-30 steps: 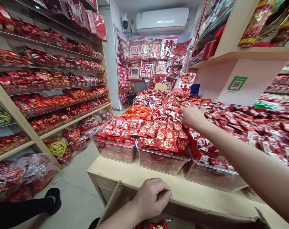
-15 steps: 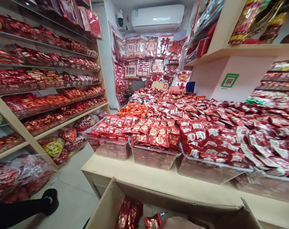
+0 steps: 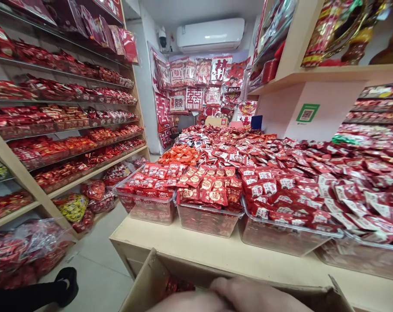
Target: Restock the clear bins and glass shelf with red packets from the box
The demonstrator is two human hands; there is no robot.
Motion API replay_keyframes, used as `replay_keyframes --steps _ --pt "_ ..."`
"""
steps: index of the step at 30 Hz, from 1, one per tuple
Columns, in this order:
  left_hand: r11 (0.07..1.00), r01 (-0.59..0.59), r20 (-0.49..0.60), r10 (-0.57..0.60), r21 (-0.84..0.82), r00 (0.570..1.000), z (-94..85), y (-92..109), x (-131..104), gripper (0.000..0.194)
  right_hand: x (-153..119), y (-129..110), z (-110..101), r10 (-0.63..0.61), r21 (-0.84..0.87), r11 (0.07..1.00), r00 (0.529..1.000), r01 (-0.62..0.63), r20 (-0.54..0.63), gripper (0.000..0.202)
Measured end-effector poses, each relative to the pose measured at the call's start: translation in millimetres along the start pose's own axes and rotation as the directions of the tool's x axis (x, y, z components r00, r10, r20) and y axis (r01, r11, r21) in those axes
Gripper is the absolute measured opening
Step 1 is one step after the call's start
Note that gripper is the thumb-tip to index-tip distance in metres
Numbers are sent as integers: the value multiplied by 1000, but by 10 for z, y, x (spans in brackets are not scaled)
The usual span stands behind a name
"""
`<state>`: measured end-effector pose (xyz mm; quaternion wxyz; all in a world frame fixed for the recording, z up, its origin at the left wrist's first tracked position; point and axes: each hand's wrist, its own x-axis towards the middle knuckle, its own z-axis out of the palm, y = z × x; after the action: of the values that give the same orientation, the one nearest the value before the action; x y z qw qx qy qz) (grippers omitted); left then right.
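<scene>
At the bottom edge, my left hand [image 3: 191, 302] and my right hand [image 3: 245, 294] are close together inside an open cardboard box [image 3: 140, 281]. The right one lies partly over the left, its knuckles toward the far wall of the box. Blur and the frame's edge hide the fingers of both, so whether they hold anything does not show. Left of them, a few red candy packets [image 3: 178, 284] are partly visible in the box. On the counter beyond, a clear plastic bin [image 3: 206, 219] is heaped with red packets printed in gold.
More clear bins [image 3: 153, 212] of red packets stand along the pale wooden counter [image 3: 216, 258]. Shelves [image 3: 53, 130] of packets line the left. Bagged goods [image 3: 30, 247] sit on the floor, near a person's black shoe [image 3: 66, 286]. An overhead wooden shelf [image 3: 339, 74] juts out at right.
Both hands have come further into view over the box and now cover packets seen lying in it before. The camera view has tilted slightly upward.
</scene>
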<state>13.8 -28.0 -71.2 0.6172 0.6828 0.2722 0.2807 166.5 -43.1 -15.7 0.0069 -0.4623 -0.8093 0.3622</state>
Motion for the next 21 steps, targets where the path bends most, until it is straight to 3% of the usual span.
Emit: replay_keyframes --steps 2,3,5,7,9,13,16,21 --pt "999 50 134 -50 8 990 -178 213 45 8 -70 -68 -117 -104 262 956 986 135 -131 39" --pt "997 74 113 -70 -31 991 -248 314 64 11 -82 -88 -157 -124 380 903 968 202 -218 39" --pt "984 37 -84 -52 -174 995 -325 464 102 19 -62 -96 -203 -43 571 781 934 252 -354 34" --pt "965 -76 -315 -7 -253 949 -327 519 140 26 -8 -69 -211 90 695 680 914 234 -395 29" --pt "959 -122 -413 6 -255 911 -287 499 168 30 43 -31 -197 152 749 626 908 217 -390 28" --pt "949 -102 -503 -66 -298 862 -224 439 173 28 58 -13 -164 165 782 583 911 219 -378 30" --pt "921 -116 -518 -102 -372 849 -237 462 156 28 34 -48 -163 182 823 534 925 192 -334 30" --pt "933 -45 -369 -97 -356 924 -266 471 142 26 43 -45 -179 223 828 504 889 246 -400 26"
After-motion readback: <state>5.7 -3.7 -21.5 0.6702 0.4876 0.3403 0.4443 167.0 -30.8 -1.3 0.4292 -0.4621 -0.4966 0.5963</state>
